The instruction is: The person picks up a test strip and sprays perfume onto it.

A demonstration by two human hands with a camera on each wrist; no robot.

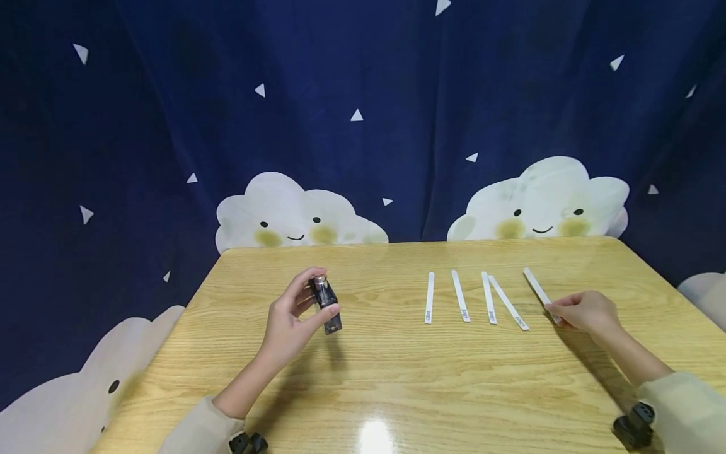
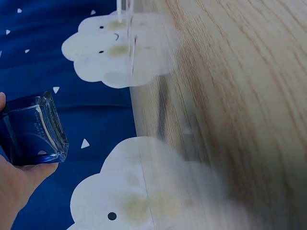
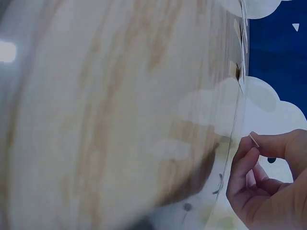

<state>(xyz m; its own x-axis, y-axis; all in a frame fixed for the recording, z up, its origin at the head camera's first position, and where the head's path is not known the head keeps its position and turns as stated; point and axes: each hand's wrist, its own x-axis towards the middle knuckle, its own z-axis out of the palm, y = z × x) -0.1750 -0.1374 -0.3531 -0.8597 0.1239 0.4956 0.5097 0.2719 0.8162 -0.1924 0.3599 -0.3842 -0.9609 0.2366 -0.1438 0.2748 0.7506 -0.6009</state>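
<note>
My left hand (image 1: 286, 325) holds a dark clear-glass perfume bottle (image 1: 325, 296) tilted above the table, fingers at its top and thumb along its lower side. In the left wrist view the squared glass base of the bottle (image 2: 36, 132) faces out, with faint lettering on it. On the right, my right hand (image 1: 587, 312) pinches the near end of a white paper test strip (image 1: 535, 285) between thumb and fingertips. Only the tip of that strip (image 3: 254, 140) shows in the right wrist view. To its left lie several more white test strips (image 1: 460, 296) with small dark print at their near ends.
The strips lie on a light wood-grain table (image 1: 363, 372) with a glossy top. Behind it hangs a dark blue curtain (image 1: 317, 151) with white clouds and triangles. Each wrist carries a small black device (image 1: 634, 425) near the cuff.
</note>
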